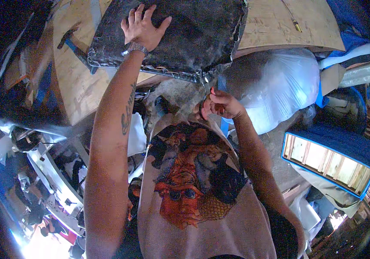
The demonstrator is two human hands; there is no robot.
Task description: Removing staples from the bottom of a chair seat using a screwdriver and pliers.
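Observation:
A black, worn upholstered panel (pixel 185 34) with a ragged, stapled-looking edge lies on the wooden board. My left hand (pixel 144 30) rests flat on it with the fingers spread, a watch at the wrist. At the panel's near right edge, my right hand (pixel 223 105) is closed around a hand tool (pixel 206 85) with a metal tip and some red on its grip. The tip is at or close to the panel's edge; whether it touches I cannot tell. My fingers hide most of the tool, so its exact kind is unclear.
A hammer (pixel 76 49) with a blue handle lies left of the panel. On the plywood (pixel 267 30) at the right lies a yellow-handled screwdriver (pixel 297 26). A plastic-wrapped bundle (pixel 275 86) bulges beside my right hand. Farther right stands a blue-edged wooden frame (pixel 330 164).

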